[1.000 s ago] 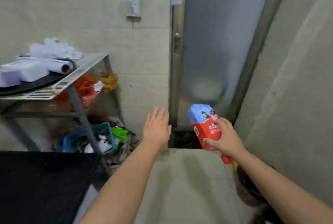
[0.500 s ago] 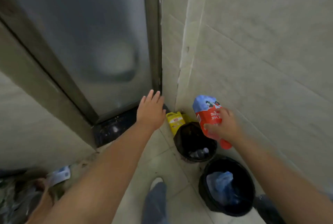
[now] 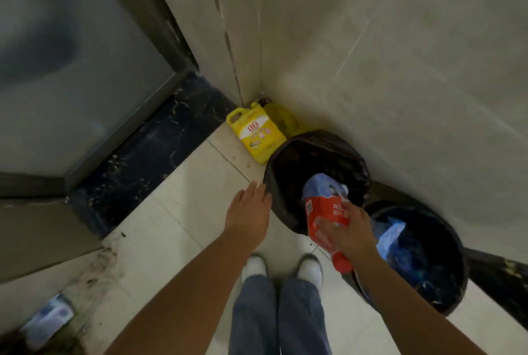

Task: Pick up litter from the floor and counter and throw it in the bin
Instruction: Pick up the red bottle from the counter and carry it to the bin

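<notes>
Right hand (image 3: 350,233): fingers closed round bottle (image 3: 325,211), held over bin (image 3: 285,211). Left hand (image 3: 248,216): flat, open, empty. Risk: slanted bottle may strike the rim and fall outside.

Down in the corner, a yellow detergent jug (image 3: 258,134) stands on the tiled floor (image 3: 183,211), tucked against the beige tiled wall (image 3: 400,54). To the left, a frosted glass door (image 3: 71,68) in a dark frame sits above a black marble threshold (image 3: 148,154) flecked with debris. Two white shoes (image 3: 255,266) and blue jeans (image 3: 280,317) fill the bottom centre.
</notes>
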A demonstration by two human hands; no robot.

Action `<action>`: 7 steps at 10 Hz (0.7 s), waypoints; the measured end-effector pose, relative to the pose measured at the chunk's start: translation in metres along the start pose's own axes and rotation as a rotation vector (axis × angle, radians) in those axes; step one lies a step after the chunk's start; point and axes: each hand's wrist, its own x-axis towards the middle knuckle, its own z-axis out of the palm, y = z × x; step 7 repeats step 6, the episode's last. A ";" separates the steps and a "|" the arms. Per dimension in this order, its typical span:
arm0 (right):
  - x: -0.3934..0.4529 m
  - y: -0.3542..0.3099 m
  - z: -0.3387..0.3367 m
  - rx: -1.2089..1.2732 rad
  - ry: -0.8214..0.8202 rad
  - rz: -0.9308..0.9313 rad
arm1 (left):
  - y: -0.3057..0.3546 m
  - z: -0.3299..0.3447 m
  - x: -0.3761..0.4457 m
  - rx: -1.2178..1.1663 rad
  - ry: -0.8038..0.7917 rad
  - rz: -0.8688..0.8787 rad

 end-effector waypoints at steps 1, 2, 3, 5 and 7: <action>0.061 0.019 0.035 -0.015 -0.015 0.022 | 0.006 0.057 0.065 -0.055 -0.064 0.000; 0.108 0.041 0.060 -0.082 -0.007 -0.020 | 0.017 0.106 0.110 -0.098 -0.112 -0.034; 0.136 0.056 0.074 -0.179 0.015 -0.118 | 0.026 0.135 0.128 -0.035 -0.140 -0.030; 0.136 0.067 0.080 -0.353 -0.002 -0.184 | 0.017 0.145 0.128 0.039 -0.176 0.005; 0.122 0.057 0.060 -0.503 -0.058 -0.200 | 0.009 0.120 0.116 0.032 -0.163 0.017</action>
